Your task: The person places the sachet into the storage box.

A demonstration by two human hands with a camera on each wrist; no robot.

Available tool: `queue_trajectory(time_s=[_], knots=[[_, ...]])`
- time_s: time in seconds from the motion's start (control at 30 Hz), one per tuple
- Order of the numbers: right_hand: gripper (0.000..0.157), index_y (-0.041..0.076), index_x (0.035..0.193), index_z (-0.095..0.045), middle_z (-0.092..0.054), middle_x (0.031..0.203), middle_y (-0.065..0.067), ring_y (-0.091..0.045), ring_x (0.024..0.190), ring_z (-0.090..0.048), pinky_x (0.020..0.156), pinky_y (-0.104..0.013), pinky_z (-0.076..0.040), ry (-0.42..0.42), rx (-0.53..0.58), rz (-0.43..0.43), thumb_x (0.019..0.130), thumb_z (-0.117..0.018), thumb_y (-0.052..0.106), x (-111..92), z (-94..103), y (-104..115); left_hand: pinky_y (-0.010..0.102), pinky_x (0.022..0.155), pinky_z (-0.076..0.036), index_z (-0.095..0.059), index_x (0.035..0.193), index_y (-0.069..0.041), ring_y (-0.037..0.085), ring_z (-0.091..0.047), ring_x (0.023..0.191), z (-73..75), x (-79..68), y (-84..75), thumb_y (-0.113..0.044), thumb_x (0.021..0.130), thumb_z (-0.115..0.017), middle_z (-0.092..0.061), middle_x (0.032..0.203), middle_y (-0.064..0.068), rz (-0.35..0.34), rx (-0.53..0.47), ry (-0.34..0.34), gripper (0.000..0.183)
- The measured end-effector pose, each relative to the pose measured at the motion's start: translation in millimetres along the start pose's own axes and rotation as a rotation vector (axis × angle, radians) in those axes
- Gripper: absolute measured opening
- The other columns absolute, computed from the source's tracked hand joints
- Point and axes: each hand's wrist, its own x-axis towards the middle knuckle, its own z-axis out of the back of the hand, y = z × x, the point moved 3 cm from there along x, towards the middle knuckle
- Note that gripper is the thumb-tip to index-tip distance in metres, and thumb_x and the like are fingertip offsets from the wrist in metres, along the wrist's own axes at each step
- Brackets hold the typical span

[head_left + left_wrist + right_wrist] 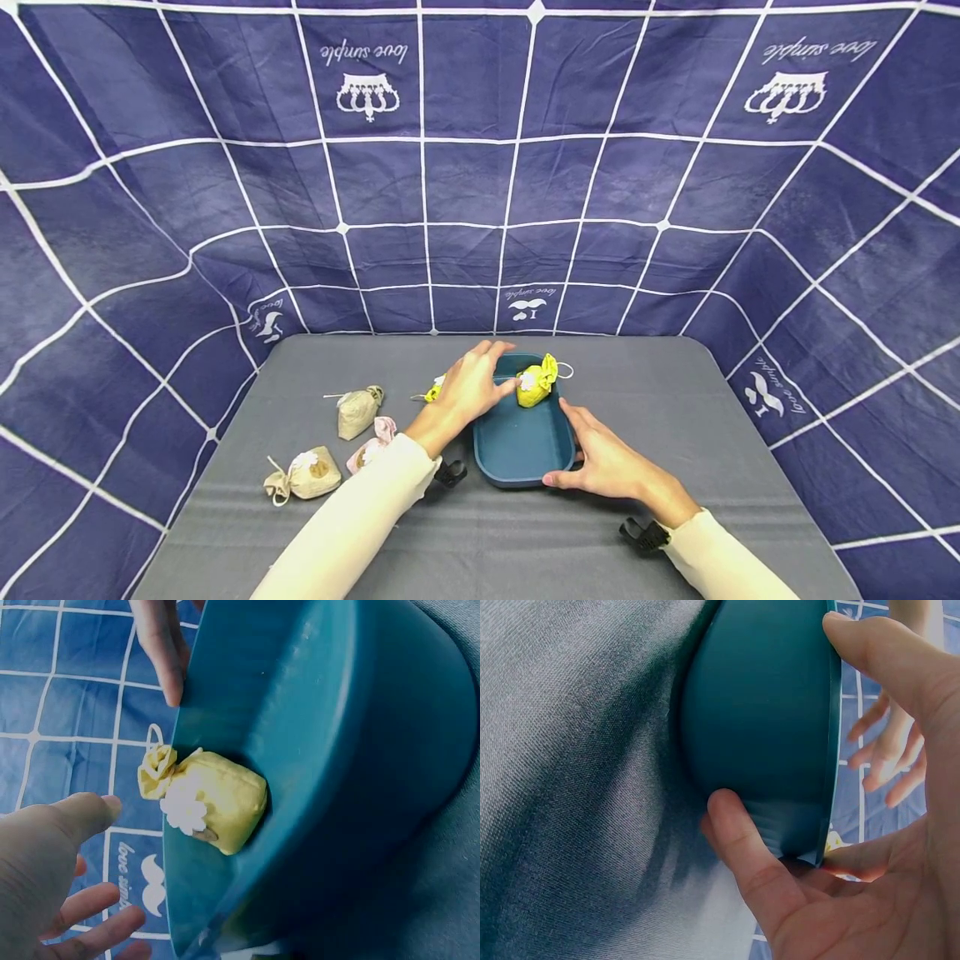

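A dark blue box [517,446] with rounded corners stands on the grey table. Inside its far right part leans a small yellow drawstring pouch [532,392] with a white flower, its gathered neck over the rim. My left hand [468,387] hovers over the box's far left side, fingers spread, holding nothing; in the left wrist view its thumb [94,812] is apart from the pouch. My right hand [855,862] grips the near right corner of the box, thumb on the rim and fingers along the side. Another yellow pouch [434,390] shows left of the box, mostly hidden by the left hand.
Two beige pouches [359,412] [315,473] lie at the left of the table. Beside the left sleeve is a pink pouch [365,454], partly covered by it. A blue checked cloth [465,183] hangs behind and along both sides of the table.
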Motion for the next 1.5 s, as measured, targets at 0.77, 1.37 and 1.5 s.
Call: queue_trajectory(time_s=[0.77, 1.37, 1.5], knots=[[0.138, -0.009, 0.181, -0.021, -0.047, 0.173, -0.028, -0.023, 0.121, -0.076, 0.096, -0.026, -0.068, -0.013, 0.003, -0.012, 0.087, -0.103, 0.051, -1, -0.2, -1, 0.056, 0.095, -0.069, -0.074, 0.153, -0.023, 0.028, -0.081, 0.111, 13.5, -38.5, 41.8, -0.041, 0.100, -0.092, -0.078, 0.143, 0.005, 0.099, -0.039, -0.127, 0.058], [0.138, -0.008, 0.181, -0.023, -0.050, 0.171, -0.027, -0.019, 0.117, -0.074, 0.096, -0.026, -0.067, -0.015, -0.023, -0.013, 0.087, -0.103, 0.053, -1, -0.4, -1, 0.064, 0.105, -0.063, -0.070, 0.157, -0.018, 0.046, -0.073, 0.135, 3.9, -64.4, 69.6, -0.031, 0.096, -0.095, -0.071, 0.150, 0.018, 0.207, -0.068, -0.177, 0.068], [0.138, -0.008, 0.181, -0.023, -0.049, 0.171, -0.027, -0.020, 0.118, -0.075, 0.096, -0.026, -0.068, -0.015, -0.019, -0.013, 0.087, -0.103, 0.053, -1, -0.4, -1, 0.066, 0.102, -0.063, -0.067, 0.160, -0.017, 0.049, -0.072, 0.134, -1.5, -68.9, 73.4, -0.030, 0.093, -0.097, -0.067, 0.154, 0.021, 0.251, -0.085, -0.166, 0.074]])
